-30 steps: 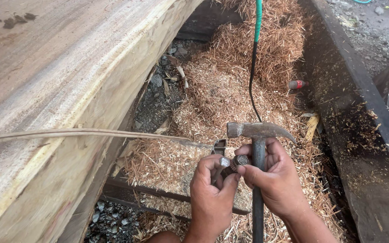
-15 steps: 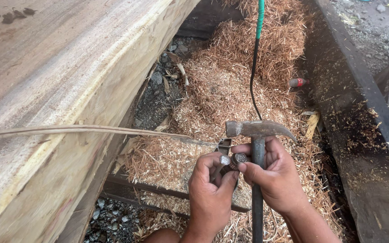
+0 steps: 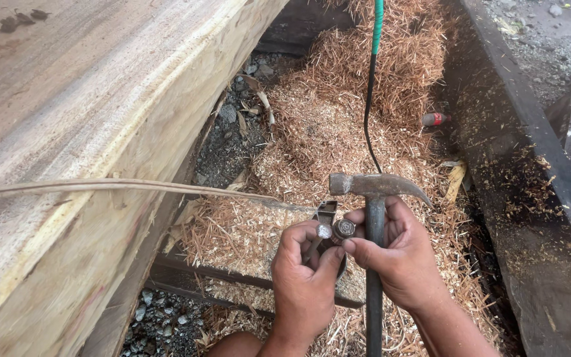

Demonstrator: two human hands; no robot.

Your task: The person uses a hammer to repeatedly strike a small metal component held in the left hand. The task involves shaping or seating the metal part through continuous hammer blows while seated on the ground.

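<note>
Head view: a trough between a big timber and a dark beam is filled with sawdust. A hammer is gripped in the right hand, just beside the left hand, whose fingers are pinched on a small metal reel with a taut line. The reel's shape is hard to make out, and the hammer handle is cut off below.

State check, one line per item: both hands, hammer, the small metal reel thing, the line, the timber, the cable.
Left hand: closed around the small dark metal reel.
Right hand: gripping the steel claw hammer, thumb and finger on the reel.
Steel claw hammer: upright, head topmost, touching nothing else.
Thin tan line: taut, stretched across the big pale timber slab.
Timber slab: lying flat, sawn face up.
Green-and-black cable: hanging slack over sawdust.
</note>
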